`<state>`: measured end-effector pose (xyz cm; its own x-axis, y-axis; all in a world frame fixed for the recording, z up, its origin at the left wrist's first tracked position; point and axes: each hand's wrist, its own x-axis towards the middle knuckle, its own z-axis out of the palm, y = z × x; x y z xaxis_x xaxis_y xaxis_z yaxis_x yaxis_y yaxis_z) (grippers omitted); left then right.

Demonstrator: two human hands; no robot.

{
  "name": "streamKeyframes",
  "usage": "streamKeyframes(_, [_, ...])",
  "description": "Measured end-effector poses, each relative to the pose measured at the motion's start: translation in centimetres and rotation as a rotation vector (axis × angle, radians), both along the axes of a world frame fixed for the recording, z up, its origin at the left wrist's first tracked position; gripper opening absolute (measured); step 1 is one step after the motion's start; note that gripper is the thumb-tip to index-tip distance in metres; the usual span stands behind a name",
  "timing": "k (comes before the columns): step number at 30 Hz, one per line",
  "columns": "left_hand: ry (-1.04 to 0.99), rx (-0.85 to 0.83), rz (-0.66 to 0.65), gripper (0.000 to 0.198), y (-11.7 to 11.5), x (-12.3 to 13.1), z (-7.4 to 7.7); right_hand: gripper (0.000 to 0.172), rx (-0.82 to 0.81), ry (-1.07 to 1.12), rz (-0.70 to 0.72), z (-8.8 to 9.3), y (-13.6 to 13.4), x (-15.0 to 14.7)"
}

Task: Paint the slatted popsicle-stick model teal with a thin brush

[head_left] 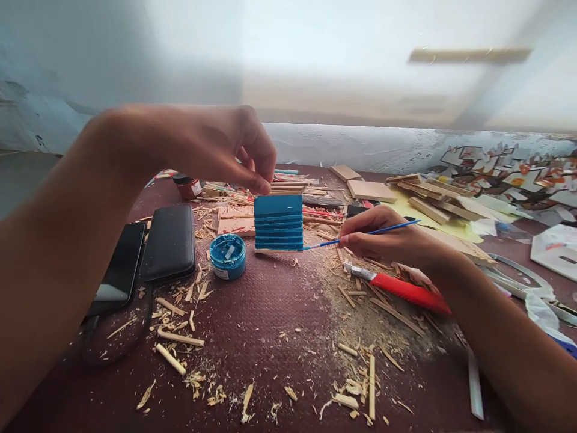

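Note:
Pinched at its top edge by my left hand (225,144), a small ridged wooden piece (278,221) hangs upright above the table. Its face is blue, with bare wood showing along the bottom edge. My right hand (383,231) is closed round a thin blue paintbrush (378,230). The brush tip meets the lower right corner of the piece. Just left of the piece stands an open jar of blue paint (228,257). Below my right hand lies a red-handled utility knife (401,290).
A black power bank (169,243) and a phone (119,264) lie at left, near a jar of red paint (187,186). Wood shavings and stick offcuts (180,338) litter the brown table. Wooden blocks (372,191) and paper scraps (509,168) are piled at the back right.

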<state>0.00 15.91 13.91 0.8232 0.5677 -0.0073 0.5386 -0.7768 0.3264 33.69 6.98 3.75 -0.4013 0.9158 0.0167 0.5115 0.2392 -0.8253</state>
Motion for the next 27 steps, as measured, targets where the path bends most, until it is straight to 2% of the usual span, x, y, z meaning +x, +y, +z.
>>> streamKeyframes(6, [-0.023, 0.011, -0.015, 0.028, -0.9, 0.6, 0.3, 0.033, 0.054, 0.108, -0.056, 0.2, -0.3, 0.0])
streamKeyframes(18, [-0.047, 0.048, -0.035, 0.024, -1.0, 1.0, 0.3, 0.032, 0.151, -0.051, 0.036, -1.1, -0.1, -1.5])
streamKeyframes(27, [-0.04, 0.038, -0.031, 0.025, -0.9, 0.8, 0.2, 0.028, 0.133, -0.076, 0.048, -0.4, 0.3, -0.4])
